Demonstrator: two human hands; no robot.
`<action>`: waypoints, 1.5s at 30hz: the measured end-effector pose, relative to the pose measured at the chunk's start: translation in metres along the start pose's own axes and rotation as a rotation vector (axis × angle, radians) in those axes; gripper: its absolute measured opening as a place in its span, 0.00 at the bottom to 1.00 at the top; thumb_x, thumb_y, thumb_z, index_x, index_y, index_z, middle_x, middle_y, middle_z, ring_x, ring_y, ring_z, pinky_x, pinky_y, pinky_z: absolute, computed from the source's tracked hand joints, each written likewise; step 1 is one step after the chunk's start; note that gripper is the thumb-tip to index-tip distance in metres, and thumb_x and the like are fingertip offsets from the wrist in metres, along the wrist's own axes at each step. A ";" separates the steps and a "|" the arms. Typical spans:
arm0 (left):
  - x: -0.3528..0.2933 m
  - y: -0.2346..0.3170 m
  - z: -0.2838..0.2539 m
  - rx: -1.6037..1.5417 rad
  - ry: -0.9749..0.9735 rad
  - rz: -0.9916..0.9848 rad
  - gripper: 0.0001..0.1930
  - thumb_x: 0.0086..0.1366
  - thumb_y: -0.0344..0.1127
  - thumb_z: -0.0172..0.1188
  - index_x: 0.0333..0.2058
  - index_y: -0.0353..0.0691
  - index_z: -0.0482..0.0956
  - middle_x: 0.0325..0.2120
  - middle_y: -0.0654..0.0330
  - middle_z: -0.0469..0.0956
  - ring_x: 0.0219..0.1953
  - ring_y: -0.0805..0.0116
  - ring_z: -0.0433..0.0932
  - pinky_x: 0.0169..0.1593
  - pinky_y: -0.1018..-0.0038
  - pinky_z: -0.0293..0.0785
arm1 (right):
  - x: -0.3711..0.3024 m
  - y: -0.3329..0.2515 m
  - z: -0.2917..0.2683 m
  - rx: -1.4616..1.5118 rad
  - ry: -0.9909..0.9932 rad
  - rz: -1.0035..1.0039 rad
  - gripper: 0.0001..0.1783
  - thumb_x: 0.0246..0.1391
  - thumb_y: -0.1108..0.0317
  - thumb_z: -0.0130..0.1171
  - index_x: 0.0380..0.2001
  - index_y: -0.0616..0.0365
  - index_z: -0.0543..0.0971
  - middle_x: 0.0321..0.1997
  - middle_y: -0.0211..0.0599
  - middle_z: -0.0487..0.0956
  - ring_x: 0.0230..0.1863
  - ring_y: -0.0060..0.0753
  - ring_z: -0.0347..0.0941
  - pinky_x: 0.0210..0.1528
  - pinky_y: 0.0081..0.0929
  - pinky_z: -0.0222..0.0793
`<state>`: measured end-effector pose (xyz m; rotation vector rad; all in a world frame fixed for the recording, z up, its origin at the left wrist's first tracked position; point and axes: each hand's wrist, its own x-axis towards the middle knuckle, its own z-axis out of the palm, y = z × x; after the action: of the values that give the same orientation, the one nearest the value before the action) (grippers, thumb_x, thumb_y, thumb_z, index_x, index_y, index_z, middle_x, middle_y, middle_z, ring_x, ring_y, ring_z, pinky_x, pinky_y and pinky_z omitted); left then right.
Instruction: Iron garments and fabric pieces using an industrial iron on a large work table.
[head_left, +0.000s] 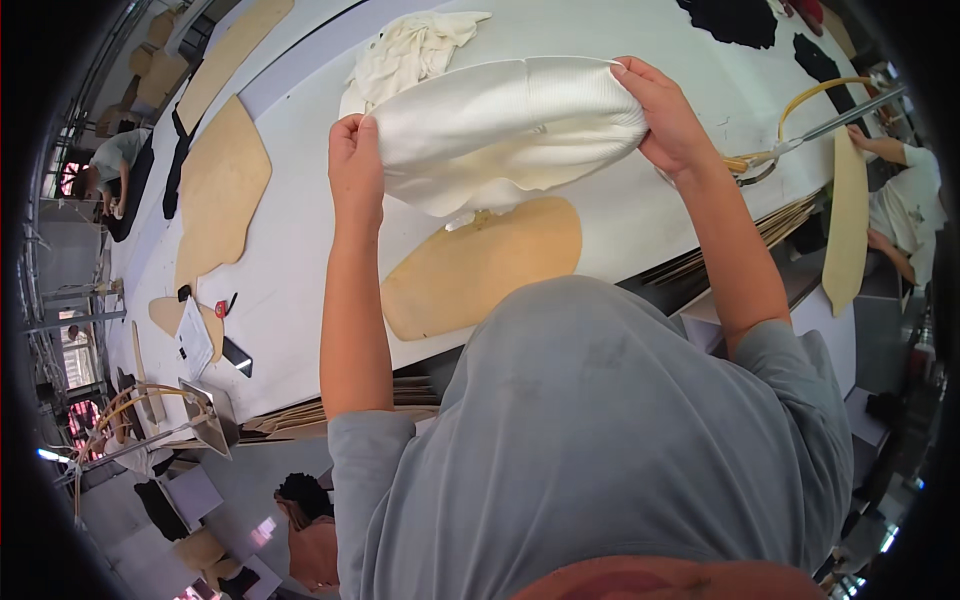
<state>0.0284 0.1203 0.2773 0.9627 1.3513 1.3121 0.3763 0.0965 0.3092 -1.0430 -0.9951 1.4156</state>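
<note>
Both hands grip a white knit piece [505, 125] above the tan pattern board [480, 265]. The left hand [355, 165] pinches its left edge. The right hand [665, 115] clamps its right edge.

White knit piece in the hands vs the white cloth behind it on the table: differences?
The white knit piece is held up, stretched between the left hand and right hand; the crumpled white cloth lies loose on the table, untouched. The knit looks ribbed and taut; the cloth wrinkled. Both are off-white.

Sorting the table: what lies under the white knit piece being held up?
A tan board on the white table; its top edge is hidden by the white knit piece.
</note>
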 end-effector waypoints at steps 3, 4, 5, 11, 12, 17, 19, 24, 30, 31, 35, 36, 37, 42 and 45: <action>-0.026 -0.012 0.058 0.726 -0.147 0.780 0.29 0.71 0.43 0.62 0.63 0.30 0.70 0.53 0.50 0.78 0.56 0.56 0.75 0.62 0.66 0.70 | -0.001 -0.017 0.002 0.074 -0.133 -0.009 0.11 0.73 0.63 0.53 0.46 0.57 0.81 0.43 0.31 0.81 0.42 0.22 0.76 0.44 0.21 0.74; -0.033 -0.017 0.073 0.825 -0.258 0.789 0.29 0.71 0.43 0.62 0.64 0.29 0.71 0.55 0.49 0.78 0.57 0.55 0.75 0.63 0.66 0.69 | 0.000 -0.020 0.002 0.068 -0.148 -0.007 0.11 0.73 0.63 0.54 0.48 0.58 0.80 0.44 0.31 0.81 0.42 0.22 0.76 0.44 0.20 0.74; -0.039 -0.021 0.088 0.800 -0.238 0.834 0.30 0.71 0.43 0.62 0.64 0.29 0.71 0.56 0.49 0.78 0.58 0.55 0.74 0.64 0.65 0.69 | 0.002 -0.024 0.000 0.059 -0.163 -0.008 0.12 0.73 0.63 0.54 0.50 0.58 0.80 0.45 0.32 0.81 0.42 0.21 0.77 0.43 0.18 0.75; -0.053 -0.007 0.089 0.087 -0.477 -0.198 0.23 0.71 0.40 0.57 0.59 0.33 0.79 0.53 0.49 0.81 0.55 0.60 0.78 0.57 0.68 0.75 | 0.001 -0.028 -0.037 -0.291 -0.169 0.009 0.17 0.70 0.63 0.58 0.57 0.58 0.79 0.48 0.35 0.82 0.44 0.22 0.78 0.44 0.16 0.75; -0.056 -0.003 0.087 -0.031 -0.415 -0.322 0.22 0.71 0.40 0.57 0.59 0.34 0.79 0.51 0.49 0.82 0.52 0.61 0.80 0.53 0.70 0.77 | -0.002 -0.021 -0.041 -0.414 -0.104 0.086 0.18 0.70 0.63 0.59 0.58 0.58 0.79 0.49 0.35 0.83 0.44 0.22 0.78 0.44 0.16 0.75; -0.058 0.009 0.093 -0.011 -0.490 -0.315 0.21 0.72 0.38 0.57 0.58 0.34 0.80 0.49 0.50 0.83 0.48 0.63 0.81 0.48 0.74 0.78 | -0.017 0.033 -0.024 -0.583 -0.441 0.213 0.22 0.65 0.67 0.63 0.61 0.60 0.80 0.52 0.35 0.83 0.48 0.26 0.77 0.51 0.22 0.74; -0.053 0.009 0.095 0.006 -0.426 -0.311 0.20 0.72 0.38 0.57 0.57 0.34 0.80 0.49 0.50 0.83 0.48 0.63 0.81 0.47 0.73 0.78 | -0.016 0.040 -0.015 -0.492 -0.369 0.254 0.22 0.65 0.68 0.62 0.60 0.60 0.80 0.52 0.34 0.83 0.48 0.26 0.77 0.51 0.22 0.73; -0.038 0.015 0.074 0.281 -0.389 -0.163 0.18 0.72 0.36 0.56 0.55 0.33 0.80 0.47 0.51 0.83 0.45 0.65 0.79 0.45 0.73 0.77 | -0.009 0.023 -0.008 -0.250 -0.179 0.221 0.20 0.64 0.70 0.58 0.58 0.59 0.82 0.51 0.32 0.83 0.48 0.25 0.75 0.51 0.22 0.72; -0.029 0.028 0.022 1.025 -0.395 0.061 0.16 0.73 0.37 0.58 0.52 0.32 0.80 0.46 0.51 0.82 0.43 0.66 0.77 0.42 0.72 0.75 | 0.000 -0.001 -0.017 -0.490 -0.087 -0.050 0.18 0.65 0.70 0.56 0.56 0.57 0.83 0.50 0.31 0.83 0.46 0.25 0.75 0.49 0.22 0.72; -0.027 0.028 0.015 1.026 -0.368 0.039 0.16 0.72 0.37 0.58 0.52 0.32 0.80 0.46 0.51 0.82 0.43 0.66 0.77 0.42 0.72 0.74 | 0.002 -0.003 -0.016 -0.491 -0.081 -0.077 0.18 0.65 0.70 0.55 0.55 0.57 0.83 0.50 0.31 0.83 0.46 0.26 0.75 0.49 0.22 0.72; -0.019 0.026 -0.001 0.622 -0.223 0.024 0.18 0.71 0.37 0.61 0.54 0.33 0.79 0.48 0.49 0.81 0.44 0.64 0.77 0.42 0.71 0.75 | 0.004 -0.010 -0.009 -0.443 -0.082 -0.048 0.17 0.66 0.69 0.54 0.54 0.58 0.83 0.49 0.32 0.83 0.47 0.26 0.75 0.50 0.23 0.72; -0.018 0.026 -0.002 0.420 -0.169 0.024 0.19 0.71 0.38 0.62 0.55 0.33 0.79 0.48 0.48 0.81 0.45 0.64 0.77 0.43 0.70 0.75 | 0.004 -0.011 -0.006 -0.417 -0.083 -0.014 0.17 0.66 0.69 0.54 0.53 0.58 0.83 0.49 0.33 0.83 0.48 0.27 0.75 0.50 0.23 0.72; -0.019 0.026 -0.002 0.249 -0.104 -0.019 0.20 0.70 0.38 0.63 0.56 0.33 0.78 0.49 0.47 0.81 0.46 0.63 0.78 0.44 0.70 0.75 | 0.005 -0.012 -0.004 -0.403 -0.065 0.048 0.16 0.66 0.69 0.54 0.53 0.58 0.83 0.49 0.34 0.83 0.49 0.27 0.74 0.50 0.23 0.72; -0.033 0.039 0.002 0.034 -0.104 -0.054 0.24 0.69 0.39 0.63 0.60 0.34 0.76 0.52 0.45 0.81 0.49 0.59 0.78 0.47 0.69 0.76 | 0.005 -0.003 -0.001 -1.167 -0.478 0.217 0.18 0.67 0.68 0.53 0.56 0.59 0.82 0.50 0.36 0.82 0.49 0.28 0.75 0.48 0.21 0.72; -0.047 0.044 0.009 0.525 -0.300 0.110 0.25 0.71 0.41 0.62 0.61 0.32 0.77 0.53 0.46 0.82 0.51 0.58 0.80 0.51 0.70 0.77 | 0.002 0.013 -0.003 -0.697 -0.375 0.196 0.19 0.68 0.67 0.54 0.58 0.60 0.80 0.52 0.38 0.82 0.49 0.29 0.76 0.48 0.22 0.73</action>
<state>0.0427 0.0812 0.3272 1.5417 1.4454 0.8505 0.3754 0.0979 0.2960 -1.4282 -1.7804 1.4864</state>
